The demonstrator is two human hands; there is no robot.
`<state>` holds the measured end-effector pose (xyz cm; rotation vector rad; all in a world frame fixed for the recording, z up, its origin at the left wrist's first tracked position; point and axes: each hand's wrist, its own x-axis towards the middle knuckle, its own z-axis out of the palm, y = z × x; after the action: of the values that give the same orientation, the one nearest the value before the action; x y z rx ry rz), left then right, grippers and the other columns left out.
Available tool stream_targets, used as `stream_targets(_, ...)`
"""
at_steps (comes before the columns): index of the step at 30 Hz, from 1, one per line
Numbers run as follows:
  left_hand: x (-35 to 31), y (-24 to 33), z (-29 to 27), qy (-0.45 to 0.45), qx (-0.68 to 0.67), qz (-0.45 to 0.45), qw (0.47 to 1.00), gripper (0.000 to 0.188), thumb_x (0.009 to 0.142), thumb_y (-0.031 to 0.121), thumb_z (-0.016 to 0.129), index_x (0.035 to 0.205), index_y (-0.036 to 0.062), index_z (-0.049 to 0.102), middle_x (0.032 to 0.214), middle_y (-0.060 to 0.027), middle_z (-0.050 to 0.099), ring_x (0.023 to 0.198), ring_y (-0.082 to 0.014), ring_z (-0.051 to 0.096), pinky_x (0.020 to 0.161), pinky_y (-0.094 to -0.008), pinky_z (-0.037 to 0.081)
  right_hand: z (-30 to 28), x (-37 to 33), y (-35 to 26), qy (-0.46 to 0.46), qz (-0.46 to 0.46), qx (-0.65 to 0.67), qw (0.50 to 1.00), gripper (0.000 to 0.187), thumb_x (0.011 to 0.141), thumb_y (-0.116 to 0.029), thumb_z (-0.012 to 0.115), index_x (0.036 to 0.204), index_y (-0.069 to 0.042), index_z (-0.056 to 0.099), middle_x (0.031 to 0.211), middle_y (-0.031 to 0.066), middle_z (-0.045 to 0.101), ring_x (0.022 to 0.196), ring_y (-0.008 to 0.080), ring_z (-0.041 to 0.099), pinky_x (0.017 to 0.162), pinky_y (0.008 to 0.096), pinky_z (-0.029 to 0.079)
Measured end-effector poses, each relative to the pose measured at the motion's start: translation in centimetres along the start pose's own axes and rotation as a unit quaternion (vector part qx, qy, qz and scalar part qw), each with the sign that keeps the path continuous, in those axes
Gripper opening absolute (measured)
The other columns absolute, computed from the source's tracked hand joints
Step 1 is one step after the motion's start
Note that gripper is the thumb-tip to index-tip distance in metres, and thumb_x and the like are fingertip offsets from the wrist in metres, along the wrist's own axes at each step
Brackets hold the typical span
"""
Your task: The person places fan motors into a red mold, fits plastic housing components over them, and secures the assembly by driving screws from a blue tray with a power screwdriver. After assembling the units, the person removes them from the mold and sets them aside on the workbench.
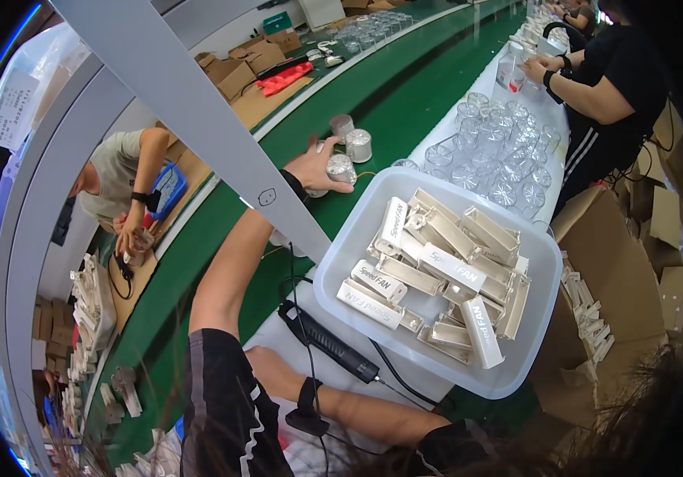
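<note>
A: Position of the near cup [341, 170]?

B: On the green belt [405, 103], close beside two other cups [359, 146]. Left hand [308, 169] part-curled about it, thumb and fingers on opposite sides, holding it.

A: Handling?

B: Judged best: light, even pressure, as the wall looks thin; lift clear of its neighbours, minding the yellow wire [366, 173] and the tub [546, 270] to the right.

A: Right hand [266, 368]?

B: Low, near the black tool [329, 344]; fingers hidden behind the left sleeve [214, 381], so its grip cannot be told.
</note>
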<state>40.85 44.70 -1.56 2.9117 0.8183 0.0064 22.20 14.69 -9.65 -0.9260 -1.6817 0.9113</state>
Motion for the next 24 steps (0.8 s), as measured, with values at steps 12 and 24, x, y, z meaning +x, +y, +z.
stream_targets(12,-0.8,-2.2,1.4,0.034,0.007,0.031,0.999,0.099,0.069,0.063,0.087,0.146,0.0149,0.047,0.137,-0.0314,0.046,0.132,-0.0472,0.045,0.112,-0.0527,0.04,-0.5,0.2,-1.2,0.014,0.022,-0.017,1.0,0.006,0.083,-0.007,0.064,0.089,-0.005,0.064,0.079,0.0205,0.069,0.08,0.0437,0.068,0.072,0.0516,0.054)
stream_targets(24,-8.2,-6.4,-3.7,-0.043,-0.173,0.083,0.98,0.08,0.075,0.051,0.086,0.138,0.01,0.057,0.133,-0.0259,0.054,0.127,-0.0416,0.052,0.111,-0.0477,0.043,0.2,1.0,-2.7,0.049,0.063,0.028,0.996,0.022,0.09,-0.021,0.068,0.077,-0.003,0.065,0.07,0.0196,0.067,0.068,0.042,0.067,0.064,0.0501,0.054)
